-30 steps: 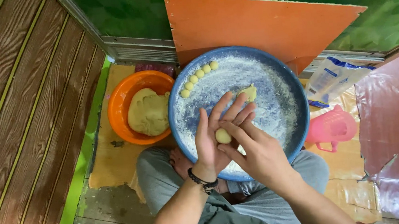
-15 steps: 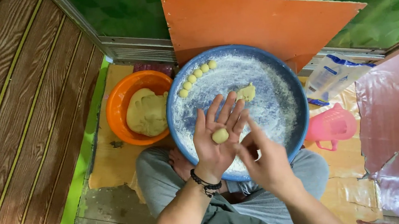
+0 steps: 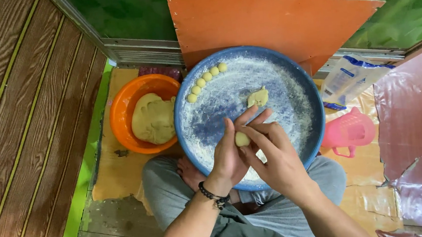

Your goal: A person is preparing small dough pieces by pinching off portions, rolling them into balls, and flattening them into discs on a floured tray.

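Two hands are rolling a dough ball (image 3: 242, 139) above the near part of the floured blue tray (image 3: 295, 71): left hand (image 3: 229, 154) cupping it, right hand (image 3: 274, 156) curling loosely over. Light, even, circular pressure is probably giving the roundest ball, matching the finished row (image 3: 206, 82) at far left.

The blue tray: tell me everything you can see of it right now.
The blue tray is a large round shallow dish with a raised rim, plastic or enamel by its look, dusted white with flour. It lies flat, its near edge over the seated person's legs. Five small dough balls curve along its upper left rim, and a ragged dough scrap lies near the middle. An orange bowl abuts its left side. The left hand and right hand cover its near part.
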